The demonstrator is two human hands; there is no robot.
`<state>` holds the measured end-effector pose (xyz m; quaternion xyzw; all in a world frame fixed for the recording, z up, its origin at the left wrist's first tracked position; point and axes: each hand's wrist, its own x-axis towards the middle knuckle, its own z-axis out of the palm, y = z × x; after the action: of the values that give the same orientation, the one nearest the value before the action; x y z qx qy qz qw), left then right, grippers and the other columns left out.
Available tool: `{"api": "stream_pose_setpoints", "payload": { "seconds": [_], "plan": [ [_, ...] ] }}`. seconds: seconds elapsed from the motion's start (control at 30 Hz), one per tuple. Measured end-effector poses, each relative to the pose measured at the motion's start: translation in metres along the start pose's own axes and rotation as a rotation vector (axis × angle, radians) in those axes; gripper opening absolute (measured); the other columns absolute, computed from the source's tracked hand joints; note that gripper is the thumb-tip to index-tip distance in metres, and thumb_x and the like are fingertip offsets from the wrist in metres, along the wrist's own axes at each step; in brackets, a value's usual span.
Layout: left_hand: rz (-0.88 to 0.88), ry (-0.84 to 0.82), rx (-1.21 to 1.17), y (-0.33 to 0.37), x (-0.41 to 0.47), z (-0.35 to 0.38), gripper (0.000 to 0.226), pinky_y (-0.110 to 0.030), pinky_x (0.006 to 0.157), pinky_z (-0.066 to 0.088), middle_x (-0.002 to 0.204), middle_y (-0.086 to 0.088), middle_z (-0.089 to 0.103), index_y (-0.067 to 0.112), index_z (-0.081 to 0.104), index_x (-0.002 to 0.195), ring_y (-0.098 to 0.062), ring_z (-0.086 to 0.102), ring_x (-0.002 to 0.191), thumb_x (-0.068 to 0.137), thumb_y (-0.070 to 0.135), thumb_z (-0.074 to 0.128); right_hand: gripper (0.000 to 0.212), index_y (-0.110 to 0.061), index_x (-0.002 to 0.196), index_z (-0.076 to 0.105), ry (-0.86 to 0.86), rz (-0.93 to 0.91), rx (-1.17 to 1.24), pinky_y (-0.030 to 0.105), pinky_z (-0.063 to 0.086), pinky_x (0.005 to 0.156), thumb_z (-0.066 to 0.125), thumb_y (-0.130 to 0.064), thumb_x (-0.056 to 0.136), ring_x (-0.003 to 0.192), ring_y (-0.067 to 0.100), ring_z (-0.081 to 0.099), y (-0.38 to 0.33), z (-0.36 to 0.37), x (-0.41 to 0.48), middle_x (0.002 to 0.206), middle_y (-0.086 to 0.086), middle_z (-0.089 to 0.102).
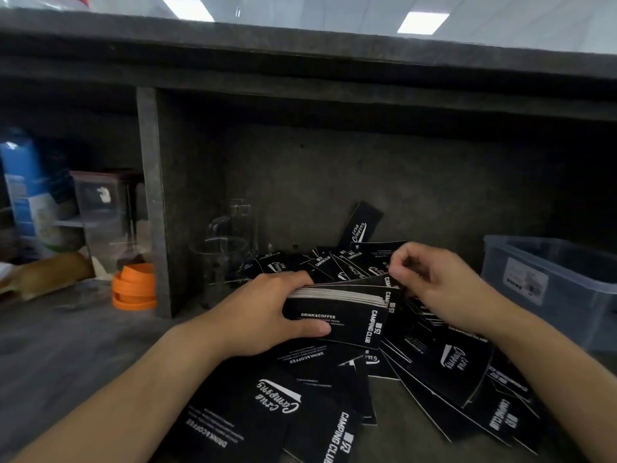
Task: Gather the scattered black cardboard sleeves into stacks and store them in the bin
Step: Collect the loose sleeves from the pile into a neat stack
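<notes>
Head view: left grip curls round 1 stack of sleeves held on edge, long axis L-R, "CAMPING CLUB" end to R; right grip pinches 1 sleeve at stack's R end; loose sleeves overlap on counter, 10+, exact no. unclear; 1 bin at R.
</notes>
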<state>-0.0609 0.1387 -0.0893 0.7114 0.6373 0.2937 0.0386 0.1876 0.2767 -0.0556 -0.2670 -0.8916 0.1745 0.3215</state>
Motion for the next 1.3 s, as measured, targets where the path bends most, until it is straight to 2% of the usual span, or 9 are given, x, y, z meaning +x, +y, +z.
{"api": "stream_pose_setpoints", "payload": {
  "seconds": [0.27,0.4,0.53,0.67,0.73,0.87,0.97,1.17,1.3],
  "plan": [
    [-0.017,-0.009,-0.009,0.003,0.000,0.000,0.039,-0.027,0.086,0.056,0.100,0.018,0.071,0.037,0.063,0.105,0.005,0.067,0.092,0.077,0.060,0.078,0.013,-0.014,0.101,0.056,0.545,0.310,0.088,0.029,0.049,0.051,0.052,-0.025,0.106,0.049,0.016,0.065,0.012,-0.013,0.009,0.081,0.002,0.067],
    [-0.004,0.030,0.074,0.004,0.001,0.000,0.054,-0.017,0.090,0.044,0.115,0.021,0.055,0.037,0.055,0.118,0.005,0.056,0.104,0.075,0.062,0.077,0.013,-0.005,0.100,0.063,0.203,0.608,0.415,0.025,0.057,0.045,0.055,-0.014,0.105,0.057,0.017,0.062,0.014,-0.005,0.005,0.096,0.014,0.062],
    [-0.018,0.037,0.039,0.004,-0.001,-0.001,0.094,-0.013,0.105,0.029,0.141,0.028,0.036,0.046,0.027,0.150,0.007,0.040,0.126,0.072,0.063,0.078,0.014,-0.001,0.107,0.067,-0.069,0.682,0.530,0.025,0.056,0.046,0.055,-0.007,0.103,0.044,0.006,0.047,0.011,0.014,0.003,0.075,0.007,0.053],
    [0.024,-0.015,0.063,0.006,-0.001,-0.002,0.076,-0.014,0.106,0.036,0.135,0.032,0.048,0.053,0.038,0.144,0.010,0.046,0.124,0.077,0.065,0.073,0.033,-0.012,0.083,0.065,-0.249,0.676,0.612,0.019,0.044,0.042,0.043,-0.007,0.106,0.043,0.005,0.036,0.001,0.015,-0.001,0.061,-0.002,0.046],
    [0.005,-0.004,0.091,0.006,-0.002,-0.004,0.060,-0.026,0.102,0.047,0.117,0.030,0.058,0.051,0.050,0.129,0.009,0.054,0.111,0.076,0.068,0.072,0.034,-0.014,0.088,0.064,-0.302,0.626,0.552,0.020,0.039,0.042,0.042,-0.030,0.109,0.044,0.006,0.035,-0.005,0.015,-0.004,0.059,-0.004,0.044],
    [-0.003,-0.011,0.081,0.006,-0.002,-0.004,0.053,-0.029,0.096,0.051,0.110,0.031,0.060,0.049,0.053,0.123,0.010,0.057,0.104,0.077,0.068,0.071,0.083,-0.021,0.097,0.073,-0.007,0.431,0.221,0.027,0.044,0.065,0.013,-0.077,0.091,0.068,0.011,0.054,-0.016,0.018,0.001,0.074,-0.004,0.057],
    [0.040,0.014,0.031,0.006,-0.001,-0.001,0.061,-0.022,0.101,0.047,0.118,0.028,0.054,0.048,0.050,0.134,0.009,0.054,0.111,0.079,0.060,0.075,0.083,-0.034,0.100,0.075,-0.040,0.305,0.508,0.041,0.046,0.104,0.014,-0.086,0.082,0.105,0.013,0.065,-0.023,0.034,0.003,0.101,-0.005,0.073],
    [0.079,-0.012,0.034,0.003,0.000,0.002,0.060,-0.014,0.102,0.039,0.118,0.024,0.056,0.056,0.050,0.135,0.010,0.049,0.115,0.081,0.054,0.076,0.053,-0.017,0.109,0.071,-0.118,0.269,0.708,0.041,0.051,0.106,0.037,-0.056,0.099,0.113,0.021,0.068,-0.028,0.060,-0.003,0.112,0.006,0.074],
    [0.080,-0.014,0.030,0.004,0.002,0.001,0.042,-0.029,0.097,0.050,0.109,0.022,0.066,0.046,0.065,0.120,0.005,0.060,0.107,0.081,0.053,0.078,0.030,-0.023,0.122,0.065,0.056,0.175,0.166,0.042,0.045,0.112,0.058,-0.041,0.100,0.121,0.010,0.061,0.000,0.041,0.008,0.126,-0.007,0.068]
  ]
}}
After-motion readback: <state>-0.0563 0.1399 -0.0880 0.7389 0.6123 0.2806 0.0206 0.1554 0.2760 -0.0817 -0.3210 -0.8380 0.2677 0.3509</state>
